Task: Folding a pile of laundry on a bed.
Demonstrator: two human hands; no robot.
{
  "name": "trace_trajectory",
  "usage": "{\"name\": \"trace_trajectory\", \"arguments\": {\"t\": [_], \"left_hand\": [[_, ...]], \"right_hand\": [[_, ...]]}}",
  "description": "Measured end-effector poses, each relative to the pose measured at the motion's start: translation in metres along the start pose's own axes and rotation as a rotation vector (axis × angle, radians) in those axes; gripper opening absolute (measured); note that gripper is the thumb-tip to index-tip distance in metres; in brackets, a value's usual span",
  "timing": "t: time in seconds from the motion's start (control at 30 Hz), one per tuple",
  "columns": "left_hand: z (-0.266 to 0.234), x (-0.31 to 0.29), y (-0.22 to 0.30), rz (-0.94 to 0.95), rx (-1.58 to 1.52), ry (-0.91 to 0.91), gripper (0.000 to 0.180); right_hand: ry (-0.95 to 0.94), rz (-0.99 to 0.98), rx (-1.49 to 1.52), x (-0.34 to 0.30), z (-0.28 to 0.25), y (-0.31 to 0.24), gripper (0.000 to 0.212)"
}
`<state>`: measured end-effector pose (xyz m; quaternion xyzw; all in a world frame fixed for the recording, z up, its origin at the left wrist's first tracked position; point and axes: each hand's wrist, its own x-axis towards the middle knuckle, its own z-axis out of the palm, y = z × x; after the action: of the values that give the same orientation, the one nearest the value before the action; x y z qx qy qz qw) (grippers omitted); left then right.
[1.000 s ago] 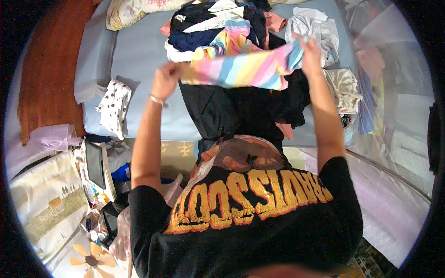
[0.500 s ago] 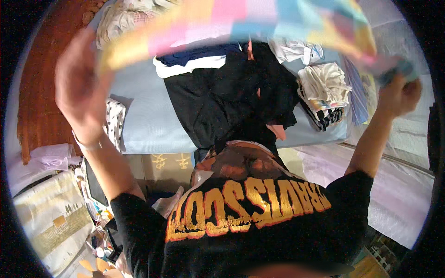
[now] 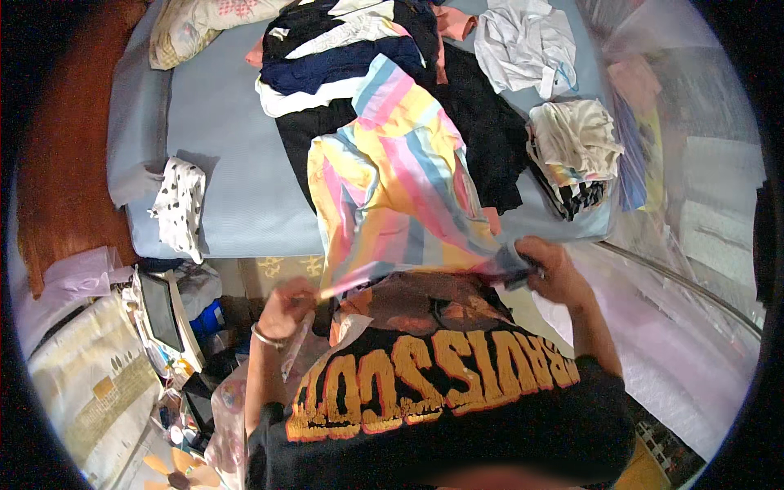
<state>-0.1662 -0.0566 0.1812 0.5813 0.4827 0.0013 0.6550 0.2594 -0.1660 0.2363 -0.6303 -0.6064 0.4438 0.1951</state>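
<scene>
A pastel garment (image 3: 408, 180) with pink, yellow, blue and white stripes is stretched between my two hands. Its near edge is pulled taut in front of my body, and the rest lies loosely over dark clothes on the bed. My left hand (image 3: 290, 309), with a bracelet at the wrist, is closed on the near left corner. At the near right corner, my right hand (image 3: 554, 269) grips a bunched bluish part of the same cloth. Beneath the garment are black clothing (image 3: 486, 122) and a navy piece (image 3: 343, 67) with a white edge.
The grey-blue bed (image 3: 224, 147) carries a spotted white cloth (image 3: 180, 208) at left and a stack of folded clothes (image 3: 576, 139) at right. Behind the stack lies a white garment (image 3: 527, 45). A patterned pillow (image 3: 204, 24) rests far left. Sheer curtains (image 3: 661, 351) hang at right.
Both hands have come down and inward from high and wide apart. The striped garment, raised and blurred before, now drapes over the dark clothes with its near edge at my body.
</scene>
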Motion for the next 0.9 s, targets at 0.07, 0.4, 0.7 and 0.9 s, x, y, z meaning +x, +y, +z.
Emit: {"name": "trace_trajectory", "arguments": {"t": [0.07,0.4,0.7,0.9], "left_hand": [[-0.011,0.021,-0.024,0.202,0.025,0.095,0.009],[-0.003,0.059,-0.086,0.083,-0.193,-0.205,0.014],[-0.006,0.120,-0.086,0.164,-0.531,-0.001,0.015],[-0.078,0.151,0.139,0.539,-0.089,0.305,0.017]], "right_hand": [[0.040,-0.211,-0.190,0.037,-0.012,-0.003,0.037],[-0.501,-0.208,-0.387,0.178,-0.011,0.008,0.017],[-0.256,0.039,-0.044,0.079,0.035,0.069,0.023],[0.888,0.099,-0.803,0.106,-0.106,0.107,0.017]]}}
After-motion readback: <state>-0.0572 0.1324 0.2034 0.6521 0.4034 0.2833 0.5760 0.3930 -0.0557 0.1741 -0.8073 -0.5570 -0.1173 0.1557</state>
